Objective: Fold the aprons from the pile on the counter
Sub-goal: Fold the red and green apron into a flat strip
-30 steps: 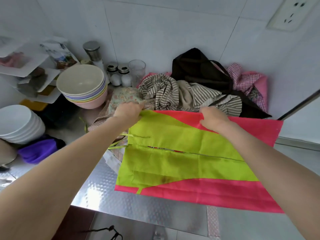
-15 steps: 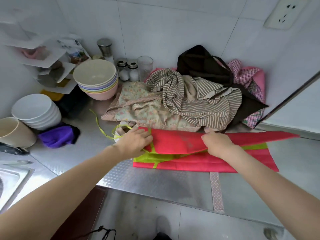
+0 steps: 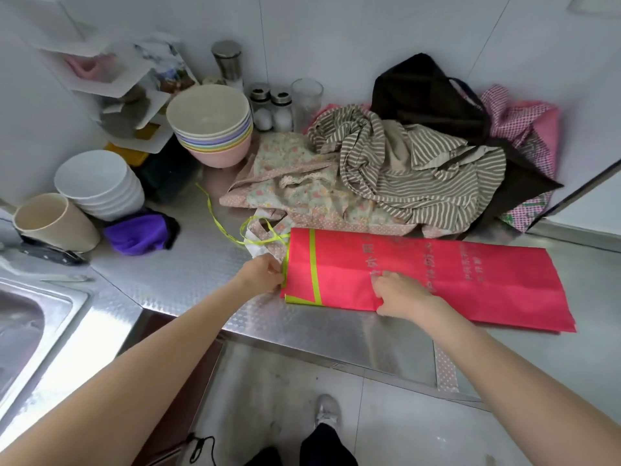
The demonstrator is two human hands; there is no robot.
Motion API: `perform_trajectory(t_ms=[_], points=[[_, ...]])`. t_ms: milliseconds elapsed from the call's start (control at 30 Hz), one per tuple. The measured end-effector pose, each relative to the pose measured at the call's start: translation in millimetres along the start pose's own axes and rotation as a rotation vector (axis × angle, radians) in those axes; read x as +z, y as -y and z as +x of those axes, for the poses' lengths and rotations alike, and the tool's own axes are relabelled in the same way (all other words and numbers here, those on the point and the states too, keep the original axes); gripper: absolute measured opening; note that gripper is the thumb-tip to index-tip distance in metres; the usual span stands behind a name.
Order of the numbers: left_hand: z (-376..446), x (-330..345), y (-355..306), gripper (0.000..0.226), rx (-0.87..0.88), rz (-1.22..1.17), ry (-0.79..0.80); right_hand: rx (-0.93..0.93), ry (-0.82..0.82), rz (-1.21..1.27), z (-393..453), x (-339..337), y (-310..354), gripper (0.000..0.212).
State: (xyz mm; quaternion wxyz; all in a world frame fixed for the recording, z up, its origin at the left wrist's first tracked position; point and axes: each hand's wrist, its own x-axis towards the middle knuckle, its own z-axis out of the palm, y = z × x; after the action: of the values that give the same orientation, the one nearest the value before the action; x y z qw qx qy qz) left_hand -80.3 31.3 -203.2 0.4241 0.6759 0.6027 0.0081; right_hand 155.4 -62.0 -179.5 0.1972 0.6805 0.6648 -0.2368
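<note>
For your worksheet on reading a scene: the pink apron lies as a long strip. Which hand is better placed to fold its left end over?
Probably the left hand: it already pinches the pink apron at its left end. The right hand grips mid-strip, likely anchoring.

A pink apron point(image 3: 437, 277) is edged in lime green. Brown and cream stripes are seen on another apron point(image 3: 420, 166), small flowers on a third point(image 3: 302, 186). A purple cloth point(image 3: 141, 232) is seen beside white bowls point(image 3: 97, 183).
</note>
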Motion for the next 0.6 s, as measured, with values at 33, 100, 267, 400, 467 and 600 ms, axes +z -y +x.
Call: perform_trajectory(t_ms=[33,100,267,400,467,600], points=[[3.4,0.6,-0.6,0.007,-0.044,-0.133,-0.011,-0.042,0.017,0.068,4.1,-4.3,3.3,0.021],[6.4,0.2,-4.3,0.011,-0.103,-0.262,-0.024,-0.128,-0.016,0.247,12.6,-16.2,11.1,0.016],[9.2,-3.9,-10.0,0.021,-0.187,-0.372,-0.019,-0.398,-0.212,0.213,58.7,-59.1,44.6,0.053],[6.4,-5.5,-7.9,0.025,-0.210,-0.286,0.048,-0.530,-0.038,-0.020,88.1,-79.2,80.5,0.068],[7.4,-5.0,-7.0,0.022,-0.209,-0.264,0.038,-0.548,0.030,-0.109,99.3,-82.0,88.8,0.054],[9.7,-0.7,-5.9,0.021,-0.227,-0.249,0.002,-0.595,0.007,-0.172,115.7,-89.6,94.3,0.017]])
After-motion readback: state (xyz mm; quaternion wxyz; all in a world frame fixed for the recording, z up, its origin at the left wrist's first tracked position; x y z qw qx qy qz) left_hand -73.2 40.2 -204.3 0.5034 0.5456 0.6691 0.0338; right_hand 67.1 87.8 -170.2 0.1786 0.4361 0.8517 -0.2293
